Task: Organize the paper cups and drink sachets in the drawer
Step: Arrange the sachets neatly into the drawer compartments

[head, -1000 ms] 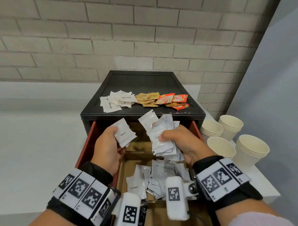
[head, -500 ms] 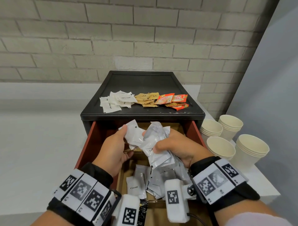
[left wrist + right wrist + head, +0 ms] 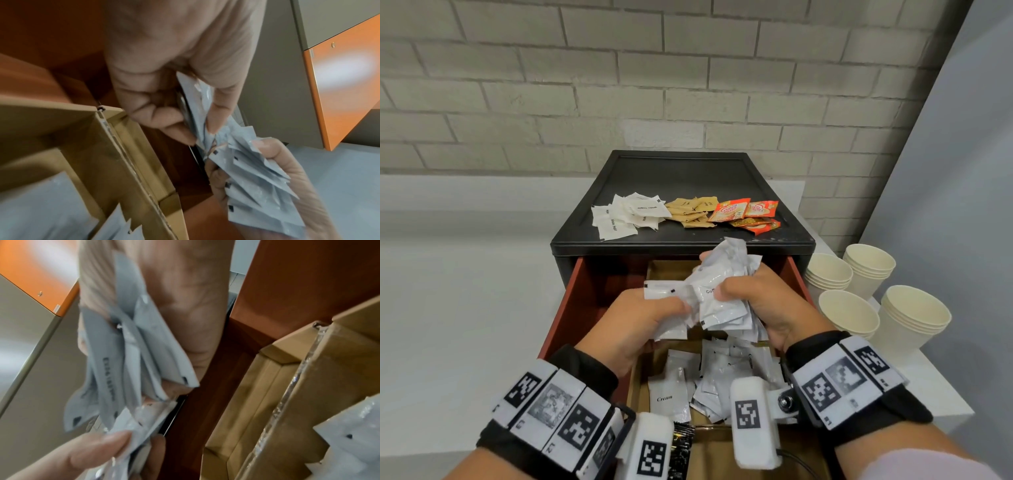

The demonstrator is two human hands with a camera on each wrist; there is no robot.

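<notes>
My right hand (image 3: pixel 758 301) grips a thick bundle of white sachets (image 3: pixel 722 291) above the open red drawer (image 3: pixel 571 301). My left hand (image 3: pixel 650 317) pinches white sachets against that bundle's left side. In the left wrist view its thumb and fingers (image 3: pixel 172 123) clamp sachets that meet the fan of sachets (image 3: pixel 257 178) in the right hand. In the right wrist view the bundle (image 3: pixel 131 356) lies across the right palm. More loose white sachets (image 3: pixel 726 373), one marked Cream (image 3: pixel 667 394), lie in a cardboard compartment (image 3: pixel 635 387). Stacks of paper cups (image 3: pixel 849 310) stand right of the cabinet.
On the black cabinet top (image 3: pixel 681 174) lie three small piles: white sugar sachets (image 3: pixel 626 217), brown sachets (image 3: pixel 690 212) and orange sachets (image 3: pixel 746 214). Cardboard dividers (image 3: pixel 123 154) split the drawer. A white counter (image 3: pixel 465 308) lies to the left, a brick wall behind.
The hands were apart, each with white sachets. The left hand has moved right and pressed its sachets into the right hand's bundle.
</notes>
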